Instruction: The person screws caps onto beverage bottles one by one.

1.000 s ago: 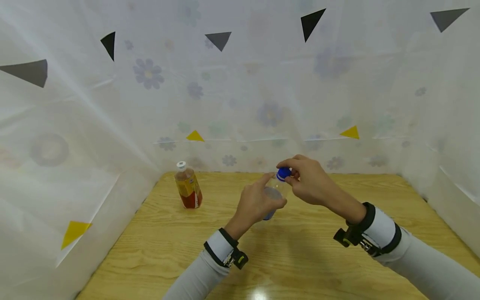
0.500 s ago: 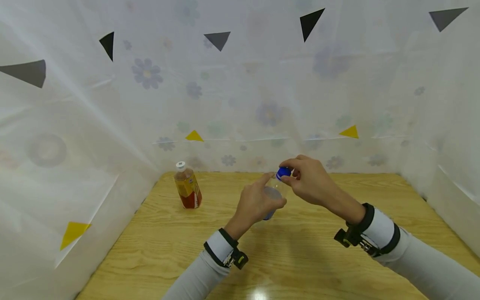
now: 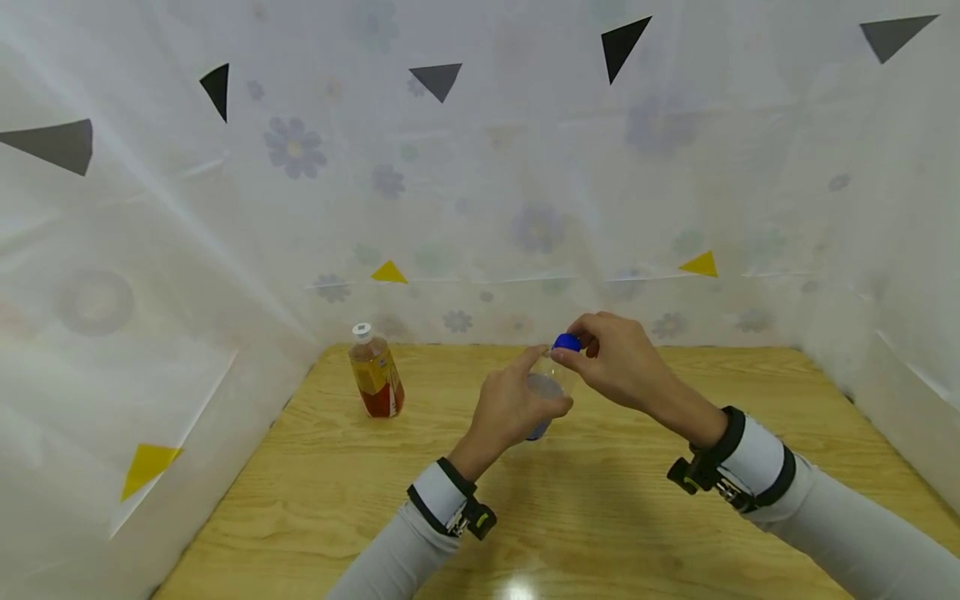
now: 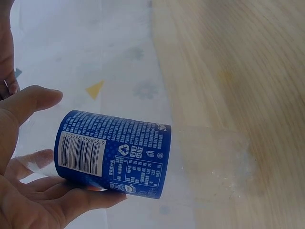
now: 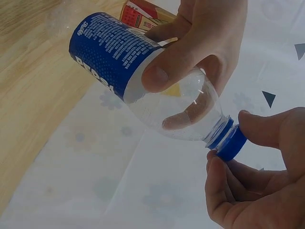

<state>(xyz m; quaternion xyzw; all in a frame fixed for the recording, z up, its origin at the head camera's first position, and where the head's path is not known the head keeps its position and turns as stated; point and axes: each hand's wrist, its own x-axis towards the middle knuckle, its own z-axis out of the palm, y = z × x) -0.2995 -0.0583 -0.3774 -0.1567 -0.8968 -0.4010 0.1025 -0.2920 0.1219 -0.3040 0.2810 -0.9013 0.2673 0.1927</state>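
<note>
A clear plastic bottle (image 5: 164,114) with a blue printed label (image 4: 112,155) is held between my two hands. My left hand (image 3: 516,402) grips it around the upper body, thumb on one side and fingers on the other. At the neck, my right hand (image 3: 618,360) pinches the blue cap (image 5: 231,143) between thumb and fingers. The cap sits on the bottle's mouth, above a blue ring on the neck. No drink shows through the clear shoulder in the right wrist view.
To the left, a bottle of reddish-brown drink (image 3: 377,372) with a white cap and yellow label stands on the wooden table (image 3: 315,500). White flower-patterned sheeting (image 3: 480,192) with triangle stickers hangs behind and at both sides.
My right thumb has slid left across the front of the cap and the fingers have shifted back around it, as in a twist. My left hand and the bottle have stayed in place.
</note>
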